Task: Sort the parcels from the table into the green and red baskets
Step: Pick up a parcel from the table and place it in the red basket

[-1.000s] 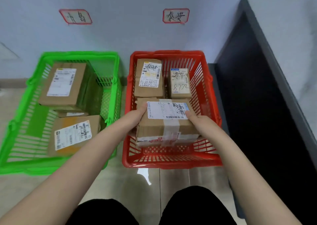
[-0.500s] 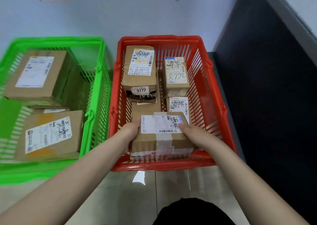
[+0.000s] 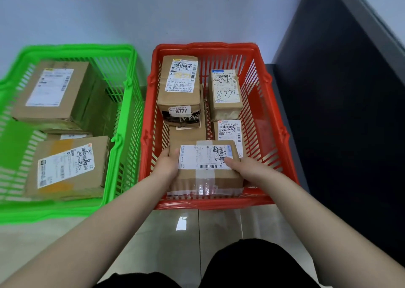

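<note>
A taped cardboard parcel (image 3: 206,167) sits at the near end of the red basket (image 3: 271,112). The left hand (image 3: 167,167) presses its left side and the right hand (image 3: 247,170) its right side, thumbs lying on the label, other fingers hidden below.

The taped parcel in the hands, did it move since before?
Yes. The taped parcel went down into the red basket, now sitting low against its near wall.

The parcel (image 3: 206,167) is matt brown cardboard with a paper label and glossy clear tape. Both the red basket (image 3: 269,116) and green basket (image 3: 127,103) are slatted plastic. The floor (image 3: 175,233) tiles are glossy.
</note>
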